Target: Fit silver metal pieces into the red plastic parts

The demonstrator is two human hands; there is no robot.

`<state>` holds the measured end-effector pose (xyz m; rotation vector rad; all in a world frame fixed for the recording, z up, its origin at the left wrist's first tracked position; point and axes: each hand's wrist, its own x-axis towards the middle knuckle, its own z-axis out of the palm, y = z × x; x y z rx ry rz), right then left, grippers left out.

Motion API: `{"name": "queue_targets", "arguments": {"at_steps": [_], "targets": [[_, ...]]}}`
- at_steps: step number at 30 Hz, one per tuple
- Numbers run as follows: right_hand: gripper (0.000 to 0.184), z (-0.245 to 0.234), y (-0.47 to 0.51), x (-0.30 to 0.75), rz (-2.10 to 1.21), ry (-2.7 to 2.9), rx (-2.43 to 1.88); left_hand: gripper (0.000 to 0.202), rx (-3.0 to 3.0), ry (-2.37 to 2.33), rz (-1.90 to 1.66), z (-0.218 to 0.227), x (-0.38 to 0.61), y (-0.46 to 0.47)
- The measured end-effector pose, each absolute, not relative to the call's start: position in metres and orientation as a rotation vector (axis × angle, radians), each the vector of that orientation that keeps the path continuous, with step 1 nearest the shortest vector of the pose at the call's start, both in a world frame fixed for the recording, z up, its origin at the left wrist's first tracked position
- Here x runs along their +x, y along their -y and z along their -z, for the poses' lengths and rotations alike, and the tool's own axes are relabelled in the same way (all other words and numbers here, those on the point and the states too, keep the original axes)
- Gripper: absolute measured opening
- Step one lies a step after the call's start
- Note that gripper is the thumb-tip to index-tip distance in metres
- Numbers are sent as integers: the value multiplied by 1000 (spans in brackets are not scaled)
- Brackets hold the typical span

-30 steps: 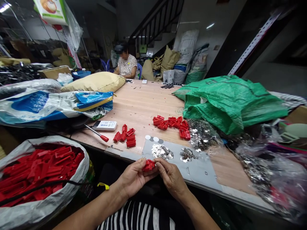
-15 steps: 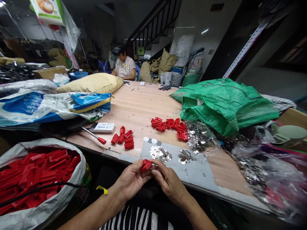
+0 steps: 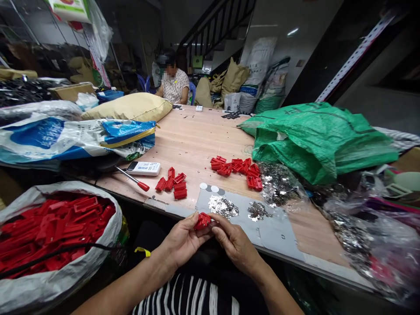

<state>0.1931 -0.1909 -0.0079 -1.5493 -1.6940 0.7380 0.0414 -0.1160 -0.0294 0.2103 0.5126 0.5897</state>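
In front of my lap, at the table's near edge, my left hand (image 3: 183,239) grips a small red plastic housing (image 3: 202,221) between thumb and fingers. My right hand (image 3: 234,240) meets it from the other side, thumb and forefinger pinched at the housing's right end. Whatever is in that pinch is too small to make out. Just beyond lie a pile of shiny metal pieces (image 3: 223,206) and a smaller, darker metal pile (image 3: 257,211) on a grey sheet (image 3: 275,234). More red housings (image 3: 180,190) lie left of the sheet, and another group (image 3: 254,183) sits behind it.
An open sack (image 3: 113,232) full of red housings stands at left. A red-handled tool (image 3: 133,179) lies beside a white device (image 3: 144,168). Green sack (image 3: 315,135) and plastic bags of metal pieces (image 3: 278,183) occupy the right. Across the table sits another person (image 3: 175,85).
The view has shifted slightly, so the table's contents appear a little further right and higher. Both hands stay together at the red housing, which looks slightly turned.
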Motion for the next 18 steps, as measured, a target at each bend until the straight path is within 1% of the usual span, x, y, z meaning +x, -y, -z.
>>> {"name": "queue_targets", "arguments": {"at_steps": [4, 14, 18], "targets": [[37, 9, 192, 193, -680, 1752, -1623, 14, 197, -501, -588, 30, 41, 114], [28, 14, 189, 186, -606, 1696, -1611, 12, 210, -525, -626, 29, 42, 118], [29, 20, 187, 187, -662, 1607, -1571, 9, 210, -491, -596, 35, 41, 121]]}}
